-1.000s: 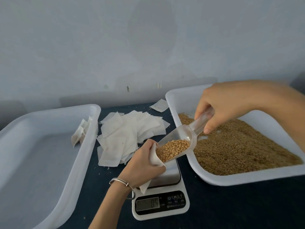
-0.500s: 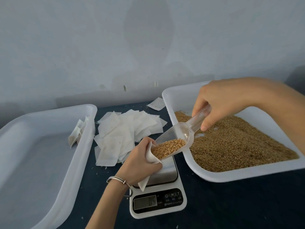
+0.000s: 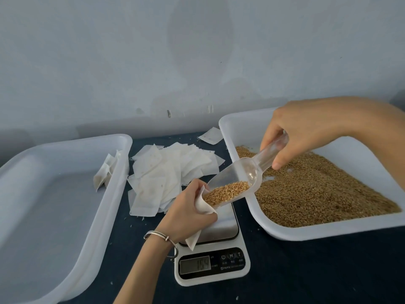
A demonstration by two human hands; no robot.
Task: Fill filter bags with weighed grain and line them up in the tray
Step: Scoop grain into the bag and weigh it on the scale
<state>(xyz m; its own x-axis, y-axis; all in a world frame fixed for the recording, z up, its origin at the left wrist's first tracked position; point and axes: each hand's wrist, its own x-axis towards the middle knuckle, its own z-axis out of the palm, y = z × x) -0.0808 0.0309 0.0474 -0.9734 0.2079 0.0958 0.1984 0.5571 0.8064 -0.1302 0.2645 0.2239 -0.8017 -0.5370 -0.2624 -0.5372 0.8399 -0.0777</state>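
The filter bag (image 3: 202, 208) is grasped in the grip of the left hand (image 3: 189, 212) above the scale (image 3: 215, 263), its mouth held open toward 2 o'clock. The handle of the clear scoop (image 3: 240, 178) is pinched by the right hand (image 3: 306, 132), and the scoop is tilted down so that its lip sits at the bag's mouth, with grain (image 3: 225, 193) gathered at the low end. The grain tray (image 3: 341, 230) lies at 3 o'clock of the scale, holding loose grain. A pile of empty bags (image 3: 166, 174) lies on the bench (image 3: 306, 270) at 11 o'clock. At 9 o'clock the collecting tray (image 3: 103, 211) is seen, with filled bags (image 3: 105, 172) leaning at its far right corner.
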